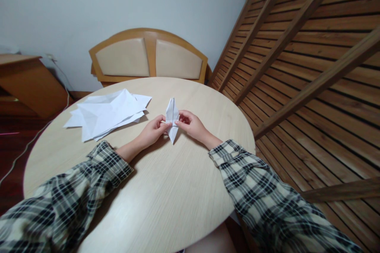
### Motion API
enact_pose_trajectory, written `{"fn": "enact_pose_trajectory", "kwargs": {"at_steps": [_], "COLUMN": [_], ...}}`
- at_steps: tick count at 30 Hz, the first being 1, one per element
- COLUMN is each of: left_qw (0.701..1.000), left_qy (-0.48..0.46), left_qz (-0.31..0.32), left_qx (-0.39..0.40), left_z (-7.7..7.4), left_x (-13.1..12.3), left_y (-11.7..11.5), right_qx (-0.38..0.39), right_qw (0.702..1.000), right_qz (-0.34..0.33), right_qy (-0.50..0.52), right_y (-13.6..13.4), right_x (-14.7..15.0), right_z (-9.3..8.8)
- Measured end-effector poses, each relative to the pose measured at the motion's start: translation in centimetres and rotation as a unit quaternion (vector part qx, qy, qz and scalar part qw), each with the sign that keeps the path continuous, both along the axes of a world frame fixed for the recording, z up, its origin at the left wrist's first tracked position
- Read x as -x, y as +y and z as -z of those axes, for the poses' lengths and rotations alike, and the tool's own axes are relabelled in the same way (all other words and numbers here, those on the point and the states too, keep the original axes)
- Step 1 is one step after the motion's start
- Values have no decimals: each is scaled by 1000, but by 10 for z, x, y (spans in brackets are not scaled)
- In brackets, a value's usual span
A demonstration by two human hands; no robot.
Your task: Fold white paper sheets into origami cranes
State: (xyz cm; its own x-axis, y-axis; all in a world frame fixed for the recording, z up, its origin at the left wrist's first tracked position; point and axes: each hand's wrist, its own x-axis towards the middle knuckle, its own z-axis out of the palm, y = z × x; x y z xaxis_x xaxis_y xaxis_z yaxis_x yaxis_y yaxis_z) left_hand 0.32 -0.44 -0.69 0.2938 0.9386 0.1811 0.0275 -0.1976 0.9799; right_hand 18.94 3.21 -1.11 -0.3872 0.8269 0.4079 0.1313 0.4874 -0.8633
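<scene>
A: State the surroundings, largest item first.

B: A brown slatted wooden panel (297, 72) stands to the right of the grip. A round, pale wood-grain table (178, 205) lies beneath the grip and extends to both sides of it. A curved-top, yellow-brown wooden headboard with cream panels (152, 57) stands beyond the grip, past the table's far edge. A loose stack of creased white paper sheets (109, 111) lies on the table, left of the grip and slightly beyond it.

A: Locate the workpiece and report the hold.

B: The left hand (152, 129) and the right hand (192, 125) face each other, with a small, white, folded-paper diamond (172, 116) between them. Each hand makes a narrow pinch on one side edge, thumb on the upper face; the other fingers are partly hidden. Two tips, parted by a central slit, point beyond the grip; a single tip points to its near side. Contact with the table is not discernible.

A: Identify the step in hand.

B: Judging by the thumbs, aligning or pressing a fold near the diamond's middle.

A: And the next move?

B: It probably calls for a steady left pinch, light right-thumb pressure, and layers kept from slipping.
</scene>
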Motion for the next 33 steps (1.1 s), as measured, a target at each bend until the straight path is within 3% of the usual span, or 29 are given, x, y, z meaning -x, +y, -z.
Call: {"fn": "enact_pose_trajectory", "kwargs": {"at_steps": [8,33], "left_qw": [999,981], "left_qy": [-36,-130], "left_qz": [4,55], "left_qx": [39,132], "left_z": [1,1], "left_x": [3,5], "left_y": [2,5], "right_qx": [-38,-81], "right_qw": [999,996], "right_qz": [-19,21], "right_qy": [-34,-35], "right_y": [-2,-10], "right_x": [-3,-3], "right_z": [-5,-12]}}
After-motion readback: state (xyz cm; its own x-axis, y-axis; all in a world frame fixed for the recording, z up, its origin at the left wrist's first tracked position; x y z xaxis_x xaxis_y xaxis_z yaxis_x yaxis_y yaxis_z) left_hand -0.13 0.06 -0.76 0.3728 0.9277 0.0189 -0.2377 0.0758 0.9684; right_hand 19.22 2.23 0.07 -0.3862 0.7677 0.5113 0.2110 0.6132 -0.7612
